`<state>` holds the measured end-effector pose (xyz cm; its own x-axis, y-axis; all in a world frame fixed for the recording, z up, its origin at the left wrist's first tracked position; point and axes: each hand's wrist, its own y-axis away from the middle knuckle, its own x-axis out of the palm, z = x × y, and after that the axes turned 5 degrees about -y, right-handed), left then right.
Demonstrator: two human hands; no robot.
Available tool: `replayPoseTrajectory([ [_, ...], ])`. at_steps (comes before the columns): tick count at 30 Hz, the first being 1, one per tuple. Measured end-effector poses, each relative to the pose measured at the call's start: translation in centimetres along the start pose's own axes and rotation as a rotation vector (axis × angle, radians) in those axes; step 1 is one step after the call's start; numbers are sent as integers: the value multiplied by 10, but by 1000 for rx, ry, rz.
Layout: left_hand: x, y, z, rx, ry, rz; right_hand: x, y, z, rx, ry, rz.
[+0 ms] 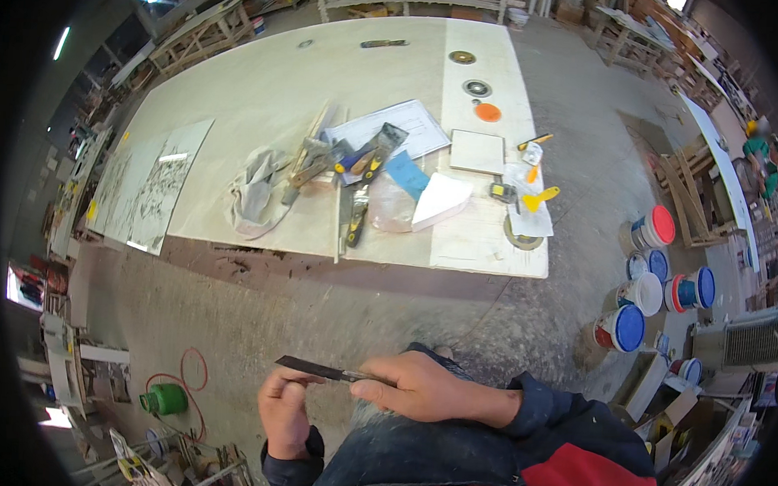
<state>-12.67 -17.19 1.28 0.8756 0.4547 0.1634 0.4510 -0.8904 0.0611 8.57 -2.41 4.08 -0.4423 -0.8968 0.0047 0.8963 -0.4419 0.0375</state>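
In front of my body I hold a dark, slim, flat tool [314, 367] with a slanted end; its exact kind is hard to make out. My right hand [413, 386] is closed round its right end, covering that part. The fingers of my left hand [284, 412] pinch the tool from below near its dark left end. Beyond my hands stands a large pale table [265, 90]. On it lie a putty knife [386, 143], black-and-yellow handled tools [355, 220], a grey cloth [257, 189], a blue sheet [408, 173] and a folded white sheet [443, 199].
A yellow spreader [540, 198], a tape measure [501, 192] and a square tile [477, 151] sit at the table's right end. Several buckets [640, 293] stand on the floor to the right. A green gas cylinder [164, 399] with a red hose is at the lower left.
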Motion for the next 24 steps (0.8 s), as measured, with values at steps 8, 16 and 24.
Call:
replayPoseTrajectory([
  [8, -45, 32, 11, -128, 194, 54, 67, -77, -16, 427, -484, 378],
  [16, -165, 55, 5, -36, 399, -149, 172, -173, -5, 652, -426, 626],
  [24, -258, 146, 0, 442, 723, -775, 304, -251, -23, 749, -104, 1124],
])
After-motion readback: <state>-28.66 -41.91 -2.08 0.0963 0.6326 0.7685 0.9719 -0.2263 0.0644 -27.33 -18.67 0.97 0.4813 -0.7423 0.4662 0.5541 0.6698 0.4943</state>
